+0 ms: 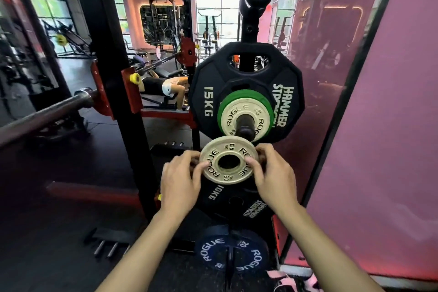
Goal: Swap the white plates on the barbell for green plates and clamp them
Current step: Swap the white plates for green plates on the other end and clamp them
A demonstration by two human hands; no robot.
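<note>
Gym [166, 31], black floor [59, 197], pink wall [379, 149], rack post [113, 66].

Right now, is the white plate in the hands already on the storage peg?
No. Both the left hand and right hand hold the white plate below the peg, off it.

worn matt white plate [227, 160], shiny steel barbell [45, 111]

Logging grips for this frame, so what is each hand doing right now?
Left hand: closed on the left rim of the white plate.
Right hand: closed on the right rim of the same plate.
</note>
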